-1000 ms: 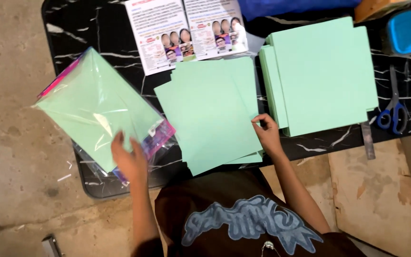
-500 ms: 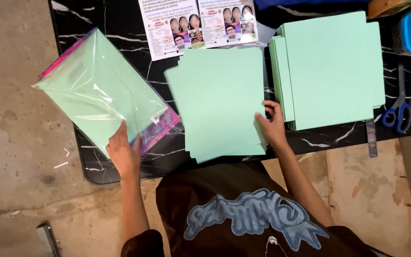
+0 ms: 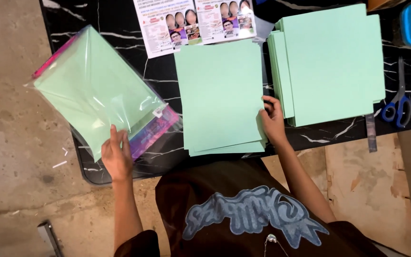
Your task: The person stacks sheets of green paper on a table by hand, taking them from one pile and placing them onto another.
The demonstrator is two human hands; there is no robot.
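Squaring step: right hand (image 3: 273, 121) fingers flat on middle green paper stack (image 3: 220, 95)'s 3 o'clock edge; left hand (image 3: 116, 154) fingers flat on clear plastic sleeve of green sheets (image 3: 96, 90). Next likely needs a firm pinch.

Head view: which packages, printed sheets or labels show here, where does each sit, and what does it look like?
Clear plastic pack of green paper: table's left end, tilted, pink and purple edge, under the left hand.
Small white label: on that pack's right corner.
Two printed leaflets: top centre, white rectangles with small colour photos, partly under the middle green stack.
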